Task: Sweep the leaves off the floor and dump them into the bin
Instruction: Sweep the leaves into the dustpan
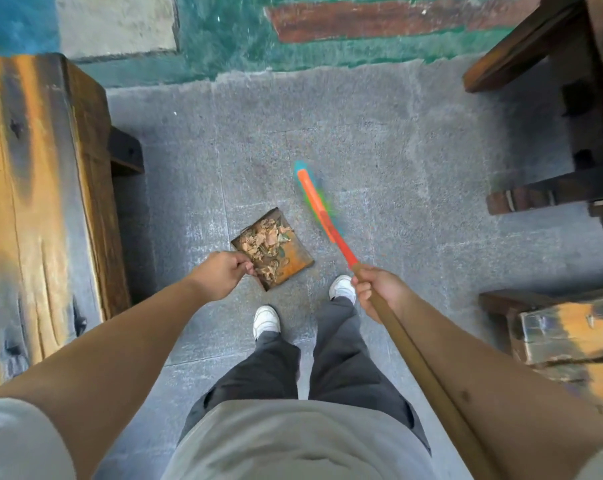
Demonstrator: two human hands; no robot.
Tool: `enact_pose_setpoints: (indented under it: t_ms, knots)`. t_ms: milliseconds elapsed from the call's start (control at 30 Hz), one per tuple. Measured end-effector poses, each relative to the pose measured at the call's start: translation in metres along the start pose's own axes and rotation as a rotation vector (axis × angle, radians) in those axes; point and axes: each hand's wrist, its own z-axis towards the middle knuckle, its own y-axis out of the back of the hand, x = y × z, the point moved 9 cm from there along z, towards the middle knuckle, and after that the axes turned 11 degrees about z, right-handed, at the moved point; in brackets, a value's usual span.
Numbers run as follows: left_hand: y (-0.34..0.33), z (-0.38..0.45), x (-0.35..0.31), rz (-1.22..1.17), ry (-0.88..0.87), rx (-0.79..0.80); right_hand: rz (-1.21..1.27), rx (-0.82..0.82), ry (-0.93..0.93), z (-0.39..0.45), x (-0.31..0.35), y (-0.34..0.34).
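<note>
Rust-brown sheet metal forms the dustpan (279,252), a shallow, roughly square tray that carries a heap of dry, curled leaves (265,245) in tan and dull green. The left hand (220,273) has its grip closed on the near edge of the dustpan, fingers pinched at the corner; whether the pan rests on the floor (379,140) or hangs just above it cannot be told. The right hand (376,292) has its grip closed around the broom (331,233), on the brown wooden shaft just behind the orange plastic sleeve. The broom head, with teal and green bristles, is blurred and points away from the person, just beside the pan. The floor is rough grey stone in square slabs, and no loose leaves show on the visible part of it. Judged from this, the sweeping step is complete or nearly so, and the carrying step is in hand. No bin is in view. The next move calls for keeping the pan level so that the light leaves do not slide off the open front edge, then locating the bin. Heavy timber benches (40,202) with worn, stained tops flank the floor.
</note>
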Motion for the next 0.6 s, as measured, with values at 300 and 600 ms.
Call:
enact_pose_setpoints:
  t_ms: [300,600]
  knots:
    - [-0.009,-0.012,0.010,-0.123,0.091,-0.011,0.003,0.061,-0.057,-0.093,-0.051,0.041]
    - [0.047,-0.044,0.001,-0.230,0.100,-0.083,0.043,0.058,0.070,-0.131,0.018,0.021]
